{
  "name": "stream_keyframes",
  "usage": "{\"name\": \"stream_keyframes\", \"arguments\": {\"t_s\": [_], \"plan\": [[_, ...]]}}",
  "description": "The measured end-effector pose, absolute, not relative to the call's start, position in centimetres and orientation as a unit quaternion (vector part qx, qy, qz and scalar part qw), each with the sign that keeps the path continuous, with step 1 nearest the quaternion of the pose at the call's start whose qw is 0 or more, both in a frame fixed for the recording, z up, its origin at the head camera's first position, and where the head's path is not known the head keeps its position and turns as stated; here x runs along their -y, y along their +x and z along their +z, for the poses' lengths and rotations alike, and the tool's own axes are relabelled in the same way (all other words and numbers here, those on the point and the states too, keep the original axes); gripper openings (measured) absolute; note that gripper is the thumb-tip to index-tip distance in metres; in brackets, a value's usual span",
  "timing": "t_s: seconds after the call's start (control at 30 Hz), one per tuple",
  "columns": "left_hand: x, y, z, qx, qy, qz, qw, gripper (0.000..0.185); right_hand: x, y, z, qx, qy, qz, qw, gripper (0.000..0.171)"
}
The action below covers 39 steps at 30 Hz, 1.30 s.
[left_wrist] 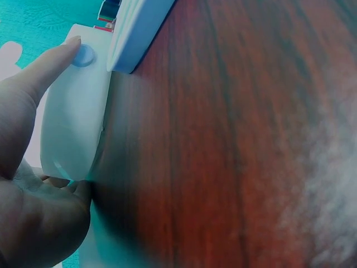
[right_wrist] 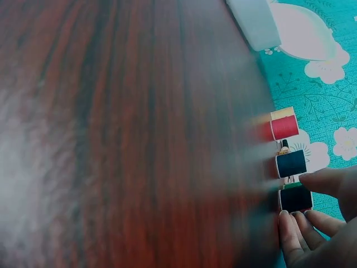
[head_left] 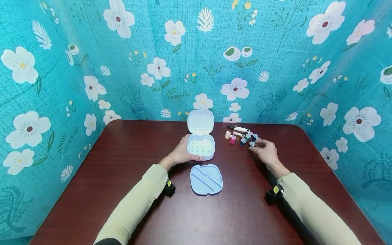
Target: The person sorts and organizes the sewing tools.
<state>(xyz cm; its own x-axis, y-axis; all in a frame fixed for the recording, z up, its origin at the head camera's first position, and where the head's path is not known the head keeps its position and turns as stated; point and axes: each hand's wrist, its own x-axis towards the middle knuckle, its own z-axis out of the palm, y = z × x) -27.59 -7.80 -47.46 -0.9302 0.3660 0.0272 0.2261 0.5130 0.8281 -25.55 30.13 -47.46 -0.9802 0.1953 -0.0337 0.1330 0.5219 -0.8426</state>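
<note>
A pale blue sewing box [head_left: 209, 157] stands with its lid [head_left: 200, 121] raised; inside is a white tray with rows of small pegs. My left hand [head_left: 181, 151] grips the box by its left side, the thumb across the front near a round button [left_wrist: 83, 56]. At the right, my right hand [head_left: 267, 152] pinches a black thread spool [right_wrist: 295, 199] standing on the table, fingers on opposite sides of it. Beside it sit a dark blue spool [head_left: 243, 142], a pink spool [head_left: 233, 139], a cream spool [head_left: 227, 134] and several others.
In front of the box lies a flat pale blue tray [head_left: 206, 179] with diagonal grooves. A black and white pen-like tool [head_left: 239, 129] lies behind the spools. The dark red-brown table [head_left: 232, 217] ends at a flowered turquoise cloth [head_left: 171, 85].
</note>
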Motion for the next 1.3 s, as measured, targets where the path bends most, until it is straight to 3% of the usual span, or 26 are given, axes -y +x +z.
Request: {"name": "stream_keyframes", "arguments": {"t_s": [0.63, 1.3], "plan": [[7.7, -27.6, -47.5, -0.866, 0.172, 0.464, 0.072, 0.119, -28.6, -26.1, -47.6, 0.85, -0.086, 0.519, 0.007, 0.04], [7.8, -27.3, -47.6, -0.858, 0.174, 0.476, 0.082, 0.118, -27.4, -24.6, -47.3, 0.845, -0.049, 0.533, -0.011, 0.044]]}}
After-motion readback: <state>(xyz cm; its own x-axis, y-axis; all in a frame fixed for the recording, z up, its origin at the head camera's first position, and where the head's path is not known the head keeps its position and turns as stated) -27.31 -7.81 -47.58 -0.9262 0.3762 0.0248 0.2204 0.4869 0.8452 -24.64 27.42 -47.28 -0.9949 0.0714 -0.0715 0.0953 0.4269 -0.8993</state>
